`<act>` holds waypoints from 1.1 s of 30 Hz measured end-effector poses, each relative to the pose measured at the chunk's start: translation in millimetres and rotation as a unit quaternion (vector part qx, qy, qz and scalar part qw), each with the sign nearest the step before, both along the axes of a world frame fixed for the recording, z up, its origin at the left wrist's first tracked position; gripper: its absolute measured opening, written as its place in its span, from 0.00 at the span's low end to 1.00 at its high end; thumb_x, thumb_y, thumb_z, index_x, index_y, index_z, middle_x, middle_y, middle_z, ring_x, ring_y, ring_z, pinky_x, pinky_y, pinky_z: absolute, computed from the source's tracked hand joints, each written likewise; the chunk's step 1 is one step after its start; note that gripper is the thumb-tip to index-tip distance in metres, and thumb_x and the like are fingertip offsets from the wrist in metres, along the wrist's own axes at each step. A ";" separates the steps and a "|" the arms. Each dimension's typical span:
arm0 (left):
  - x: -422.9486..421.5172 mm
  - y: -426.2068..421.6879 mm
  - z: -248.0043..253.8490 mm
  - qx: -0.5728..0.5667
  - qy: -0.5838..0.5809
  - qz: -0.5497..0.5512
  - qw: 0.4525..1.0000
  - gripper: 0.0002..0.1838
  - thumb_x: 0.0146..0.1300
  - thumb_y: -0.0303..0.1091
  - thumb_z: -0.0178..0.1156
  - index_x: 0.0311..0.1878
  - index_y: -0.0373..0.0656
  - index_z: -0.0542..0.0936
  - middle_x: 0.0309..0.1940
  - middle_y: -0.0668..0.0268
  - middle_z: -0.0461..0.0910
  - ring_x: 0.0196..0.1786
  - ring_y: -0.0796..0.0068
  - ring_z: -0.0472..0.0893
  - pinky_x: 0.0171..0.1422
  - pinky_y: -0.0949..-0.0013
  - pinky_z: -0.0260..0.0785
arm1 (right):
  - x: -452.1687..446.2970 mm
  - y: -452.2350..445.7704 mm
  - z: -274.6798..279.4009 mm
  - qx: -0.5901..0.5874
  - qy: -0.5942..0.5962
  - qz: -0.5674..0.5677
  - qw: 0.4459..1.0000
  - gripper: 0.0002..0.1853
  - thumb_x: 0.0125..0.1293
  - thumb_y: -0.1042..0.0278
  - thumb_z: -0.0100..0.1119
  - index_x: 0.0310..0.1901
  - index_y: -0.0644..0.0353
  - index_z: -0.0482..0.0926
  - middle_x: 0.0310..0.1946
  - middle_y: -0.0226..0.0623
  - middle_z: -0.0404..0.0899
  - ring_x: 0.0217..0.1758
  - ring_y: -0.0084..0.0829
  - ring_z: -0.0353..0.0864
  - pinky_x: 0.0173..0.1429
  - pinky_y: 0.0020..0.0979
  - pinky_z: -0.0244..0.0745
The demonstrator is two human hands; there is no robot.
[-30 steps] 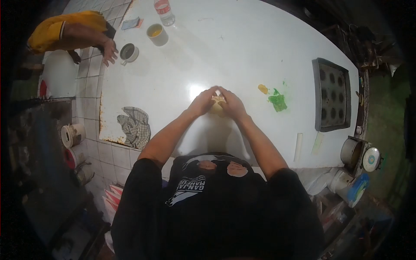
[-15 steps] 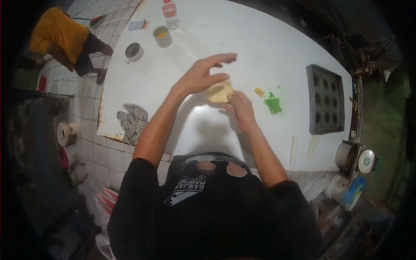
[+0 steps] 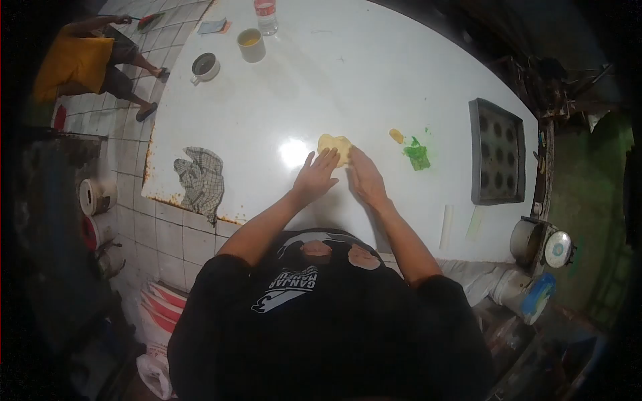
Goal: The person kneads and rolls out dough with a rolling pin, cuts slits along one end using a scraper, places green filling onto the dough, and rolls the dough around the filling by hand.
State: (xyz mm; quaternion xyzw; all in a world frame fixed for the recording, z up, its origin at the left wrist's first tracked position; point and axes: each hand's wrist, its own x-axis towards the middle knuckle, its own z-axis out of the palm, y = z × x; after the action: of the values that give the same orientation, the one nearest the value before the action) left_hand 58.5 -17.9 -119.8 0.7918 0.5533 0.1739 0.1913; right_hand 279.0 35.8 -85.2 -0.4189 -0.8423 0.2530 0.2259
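A flattened piece of pale yellow dough [image 3: 332, 142] lies on the white table, near its middle. My left hand [image 3: 317, 179] rests with outstretched fingers on the dough's near part. Beside it, my right hand [image 3: 366, 177] has its fingers stretched out along the dough's right edge, thumb side inward. Neither hand is wrapped around anything. To the right lie a small lump of yellow dough [image 3: 396, 136] and a bright green smeared patch [image 3: 418, 156].
A dark baking tray with round hollows [image 3: 476, 154] stands at the right. Cups [image 3: 251, 48] and a water bottle [image 3: 266, 19] are at the far left. A checked cloth [image 3: 200, 179] lies near the left edge. A person in a yellow shirt [image 3: 73, 63] is beyond the table.
The dough has gone from being held up in my right hand to lying flat on the table. My left hand came down onto it. The person at the left has shifted stance.
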 end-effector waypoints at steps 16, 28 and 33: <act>-21.1 23.4 16.2 0.014 0.077 -0.009 0.997 0.45 0.73 0.52 0.70 0.86 0.42 0.66 0.84 0.53 0.70 0.85 0.56 0.69 0.86 0.37 0.58 | -44.5 29.7 -7.3 -0.064 -0.211 0.100 0.970 0.43 0.79 0.42 0.63 0.86 0.55 0.62 0.88 0.40 0.62 0.92 0.41 0.58 0.94 0.58 0.44; -43.6 66.5 -5.1 -0.003 0.076 -0.032 0.997 0.41 0.81 0.55 0.59 0.88 0.43 0.63 0.89 0.57 0.64 0.90 0.57 0.62 0.91 0.35 0.49 | -22.2 46.3 -6.6 -0.102 -0.145 0.057 0.982 0.36 0.83 0.51 0.59 0.83 0.65 0.66 0.85 0.50 0.67 0.90 0.55 0.60 0.91 0.56 0.53; -24.7 80.0 18.4 -0.089 0.077 0.128 0.985 0.49 0.80 0.62 0.58 0.91 0.43 0.54 0.94 0.53 0.48 0.95 0.52 0.48 0.92 0.28 0.41 | -1.2 -17.1 -2.7 -0.044 -0.042 -0.125 0.990 0.36 0.81 0.53 0.62 0.81 0.68 0.68 0.84 0.57 0.67 0.87 0.60 0.65 0.91 0.53 0.55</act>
State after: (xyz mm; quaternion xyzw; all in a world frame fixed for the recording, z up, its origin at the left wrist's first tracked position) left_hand 33.8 62.1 -101.4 0.7056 0.6762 0.0855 0.1936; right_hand 277.7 18.7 -87.9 -0.5406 -0.7801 0.2419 0.2019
